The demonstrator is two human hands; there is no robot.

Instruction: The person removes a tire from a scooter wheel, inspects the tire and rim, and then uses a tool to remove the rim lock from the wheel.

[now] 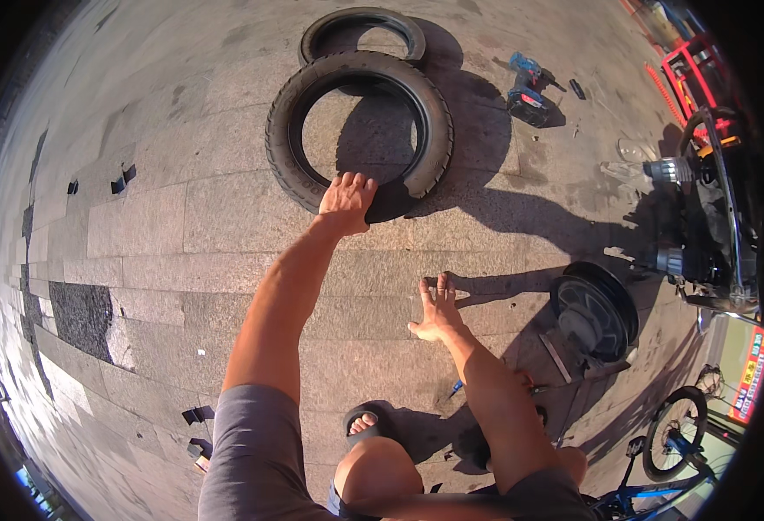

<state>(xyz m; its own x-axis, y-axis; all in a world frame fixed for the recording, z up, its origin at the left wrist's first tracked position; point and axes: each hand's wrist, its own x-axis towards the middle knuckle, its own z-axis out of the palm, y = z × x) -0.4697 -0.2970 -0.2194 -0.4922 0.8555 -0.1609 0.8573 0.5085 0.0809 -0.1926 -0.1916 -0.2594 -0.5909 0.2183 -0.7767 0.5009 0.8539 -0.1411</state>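
Observation:
My left hand (346, 203) is closed over the near edge of a black tyre (434, 130), fingers curled onto its rim. The tyre looks tilted up, its far side overlapping a second tyre (363, 15) behind it. My right hand (438, 308) hovers over the paving with fingers spread and nothing in them. To the right of that hand is a dark wheel hub with a rim (595, 311). A blue and black cordless drill (528, 89) rests on the ground beyond, right of the tyres.
A vehicle with black forks (699, 217) and a red frame (690, 74) stands along the right. A blue bicycle (673, 443) is at the lower right. Small dark scraps (124, 179) lie on the stone paving (226, 208) at left. Tools lie near my right forearm, partly hidden.

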